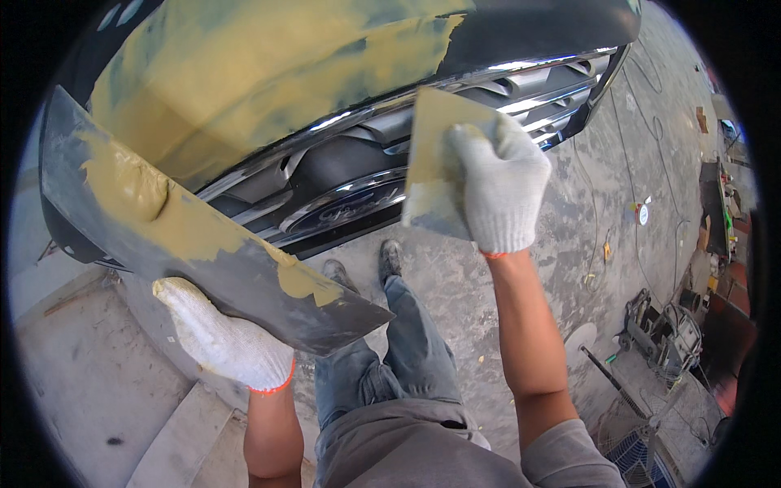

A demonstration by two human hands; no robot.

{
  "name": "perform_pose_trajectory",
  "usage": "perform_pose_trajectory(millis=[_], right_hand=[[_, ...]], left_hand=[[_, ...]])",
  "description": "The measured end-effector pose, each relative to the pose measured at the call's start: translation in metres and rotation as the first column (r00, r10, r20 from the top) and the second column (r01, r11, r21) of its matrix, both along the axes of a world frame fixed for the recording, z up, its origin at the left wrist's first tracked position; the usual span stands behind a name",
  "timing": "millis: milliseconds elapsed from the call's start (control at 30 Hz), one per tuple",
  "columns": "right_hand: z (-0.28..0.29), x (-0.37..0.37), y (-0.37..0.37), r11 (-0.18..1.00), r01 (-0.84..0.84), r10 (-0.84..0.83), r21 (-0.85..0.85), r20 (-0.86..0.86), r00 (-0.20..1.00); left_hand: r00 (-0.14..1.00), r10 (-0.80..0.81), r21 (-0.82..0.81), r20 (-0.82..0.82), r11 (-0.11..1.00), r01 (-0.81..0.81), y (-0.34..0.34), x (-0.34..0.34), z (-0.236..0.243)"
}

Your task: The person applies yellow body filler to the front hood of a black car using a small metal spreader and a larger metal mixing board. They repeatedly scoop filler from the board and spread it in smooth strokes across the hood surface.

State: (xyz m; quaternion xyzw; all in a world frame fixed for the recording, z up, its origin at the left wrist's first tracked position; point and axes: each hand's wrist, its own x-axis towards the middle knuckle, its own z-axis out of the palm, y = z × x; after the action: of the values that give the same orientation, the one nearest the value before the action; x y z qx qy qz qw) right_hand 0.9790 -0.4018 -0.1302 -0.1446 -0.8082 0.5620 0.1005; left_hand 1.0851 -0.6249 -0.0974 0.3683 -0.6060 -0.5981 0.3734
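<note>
My left hand (pixel 221 333), in a white knit glove, holds a long grey board (pixel 220 272) from its near edge. The thumb lies on the board's face and the other fingers are hidden beneath. A thick mound of yellow body filler (pixel 142 191) sits toward the board's left end, with smears along its length. Gripped in my gloved right hand (pixel 506 183) is a flat, filler-stained spreader (pixel 435 150), raised in front of the grille and apart from the board. Beyond both hands, uneven yellow filler coats much of the dark car hood (pixel 537 32).
Below the hood runs a chrome-barred grille (pixel 346 154) with an oval badge. Cables (pixel 659 130) trail over the concrete floor (pixel 561 268) at right. A standing fan (pixel 651 423) and a wheeled machine (pixel 663 333) are at lower right. Pale slabs (pixel 98 366) lie at left.
</note>
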Motion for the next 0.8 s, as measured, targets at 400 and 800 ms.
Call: perform_pose_trajectory(millis=[400,800], right_hand=[[0.004,0.003,-0.009,0.976,-0.127,0.131,0.177,-0.011,0.991],[0.000,-0.005,0.014,0.977,0.088,-0.085,-0.193,0.023,0.996]], left_hand=[[0.999,-0.035,0.036,-0.004,0.999,0.036,0.003,0.003,-0.002],[0.999,-0.012,-0.012,-0.041,1.000,0.012,0.007,0.000,0.000]])
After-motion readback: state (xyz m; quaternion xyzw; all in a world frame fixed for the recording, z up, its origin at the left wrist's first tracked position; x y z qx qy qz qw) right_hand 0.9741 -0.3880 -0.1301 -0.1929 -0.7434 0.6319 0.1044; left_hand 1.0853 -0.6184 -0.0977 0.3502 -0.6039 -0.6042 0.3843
